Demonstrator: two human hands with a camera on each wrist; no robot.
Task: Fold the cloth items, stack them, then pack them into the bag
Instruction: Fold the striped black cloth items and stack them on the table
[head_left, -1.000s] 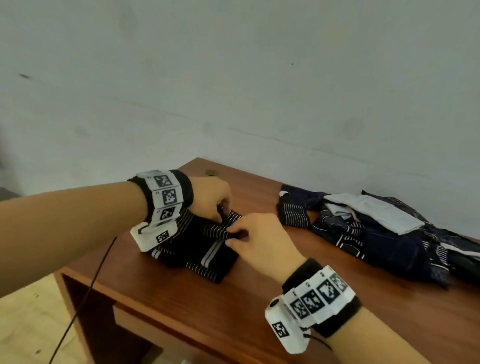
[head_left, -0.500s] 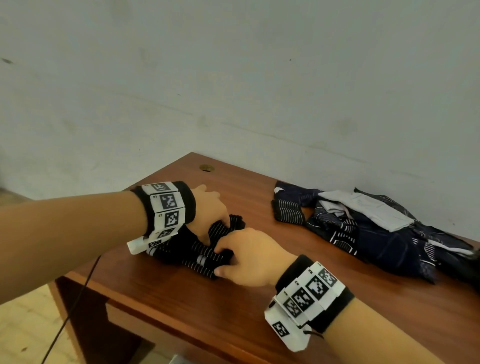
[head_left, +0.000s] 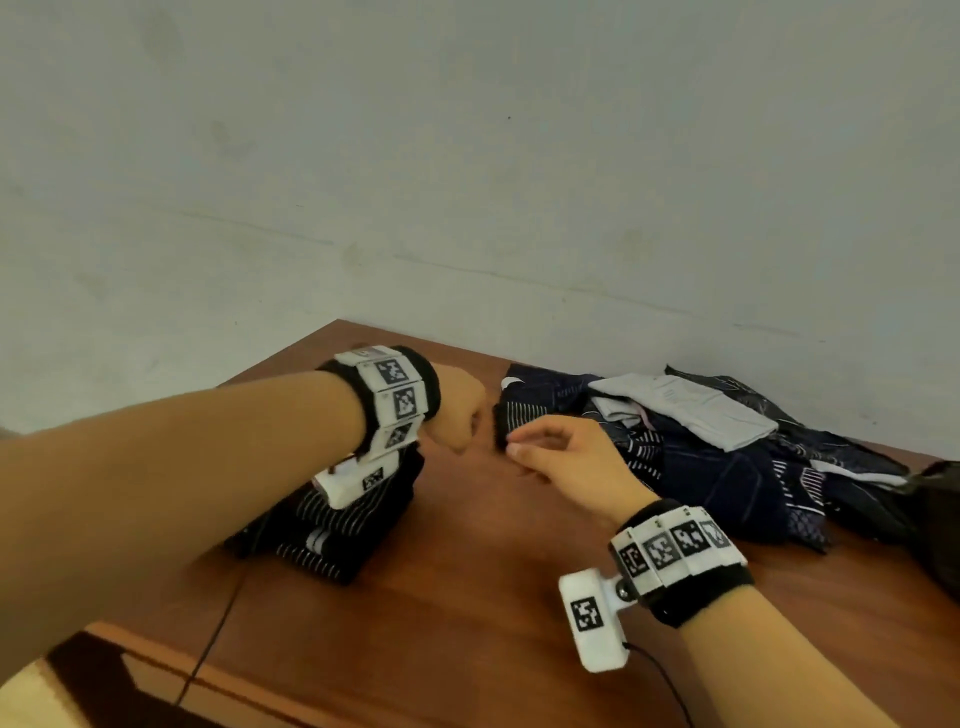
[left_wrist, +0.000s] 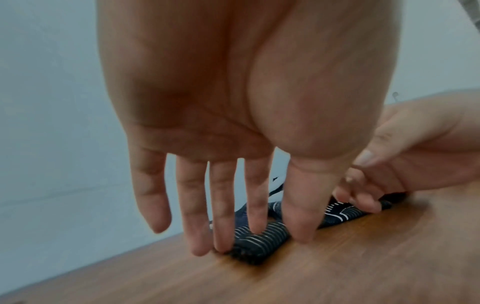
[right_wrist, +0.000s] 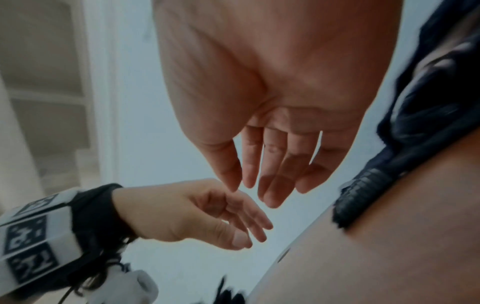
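Step in hand: picking the next item off the unfolded pile. One piece looks done, the folded striped cloth (head_left: 332, 525) at the near left of the tabletop (head_left: 467, 623), partly under the left forearm.

Left hand (head_left: 457, 415): fingers extended and spread, tips coming down on the ribbed striped cuff (left_wrist: 257, 240) at the left end of the pile of dark cloth items (head_left: 727, 467). Index tip appears to touch the cuff and the thumb sits just beside it on the wood, but nothing is pinched yet.

Right hand (head_left: 566, 457): fingers loosely bent and slightly apart. The right wrist view shows an empty palm; the left wrist view puts its fingertips on or right at the dark fabric just behind the cuff. Contact is likely, a real grip can't be confirmed.

The pile is on the far right of the tabletop, with a light grey piece (head_left: 691, 410) on top. A dark shape at the right edge (head_left: 940, 525) may be the bag, can't tell.

Next move, as a judgement:
- Close thumb and fingers on the cuff.
- Drag that one garment clear toward the open wood in the middle.
- Spread it flat before folding.

Risk: the pile is tangled, so pulling the cuff may drag neighbouring pieces along. The right hand should pin or separate them.

Folding is early; stacking and packing not started.
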